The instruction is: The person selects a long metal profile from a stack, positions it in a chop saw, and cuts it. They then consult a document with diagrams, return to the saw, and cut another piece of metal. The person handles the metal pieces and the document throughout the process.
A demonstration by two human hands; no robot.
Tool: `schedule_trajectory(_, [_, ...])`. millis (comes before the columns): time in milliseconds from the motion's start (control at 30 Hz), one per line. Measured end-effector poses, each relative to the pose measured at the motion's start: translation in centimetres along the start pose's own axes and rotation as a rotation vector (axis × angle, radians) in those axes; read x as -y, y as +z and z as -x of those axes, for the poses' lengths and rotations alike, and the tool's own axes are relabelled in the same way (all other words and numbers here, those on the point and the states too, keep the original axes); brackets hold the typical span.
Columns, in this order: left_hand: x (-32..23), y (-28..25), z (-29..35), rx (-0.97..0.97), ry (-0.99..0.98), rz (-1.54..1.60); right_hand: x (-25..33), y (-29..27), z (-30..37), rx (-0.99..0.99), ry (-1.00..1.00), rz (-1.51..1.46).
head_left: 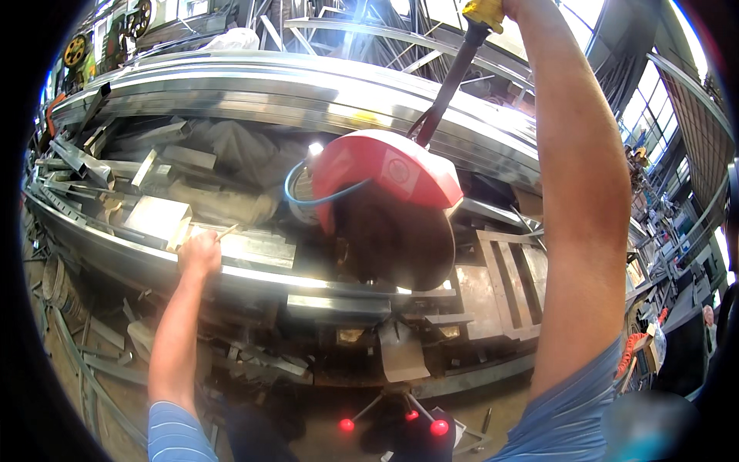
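A cut-off saw with a red guard and a large dark cutting disc is in the middle. Its long dark lever rises to a yellow handle. My right hand, partly cut off by the upper edge, is closed on that handle. Left of the disc, my left hand is closed at a long shiny metal bar. A thin pale stick juts from its fingers; its kind is unclear. Whether the disc touches the bar is hard to see.
Long silvery profiles lie stacked behind the saw. Metal offcuts crowd the left side. A blue hose loops beside the guard. Red ball knobs stick out near my legs. A slatted metal piece lies right of the disc.
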State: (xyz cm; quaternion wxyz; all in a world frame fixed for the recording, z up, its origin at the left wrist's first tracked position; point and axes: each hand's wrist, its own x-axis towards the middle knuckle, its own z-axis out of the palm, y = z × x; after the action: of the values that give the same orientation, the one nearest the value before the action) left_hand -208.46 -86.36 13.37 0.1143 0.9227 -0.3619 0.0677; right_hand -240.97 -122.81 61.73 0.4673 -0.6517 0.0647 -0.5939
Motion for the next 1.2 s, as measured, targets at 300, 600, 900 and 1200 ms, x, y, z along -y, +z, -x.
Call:
schedule_trajectory(300, [0.0, -0.2, 0.0, -0.001, 0.002, 0.011, 0.5, 1.2, 1.0, -0.102, 0.003, 0.013])
schedule_trajectory(600, [-0.2, -0.1, -0.1, 0.005, 0.003, 0.005, 0.3, 0.4, 0.2, -0.003, -0.038, 0.005])
schedule_trajectory(900, [0.0, -0.5, -0.1, 0.037, -0.001, -0.013, 0.4, 0.5, 1.3, -0.021, -0.028, 0.02])
schedule_trajectory(1200, [0.1, -0.6, 0.0, 0.034, -0.014, 0.0, 0.3, 1.0, 1.0, -0.071, -0.004, -0.005])
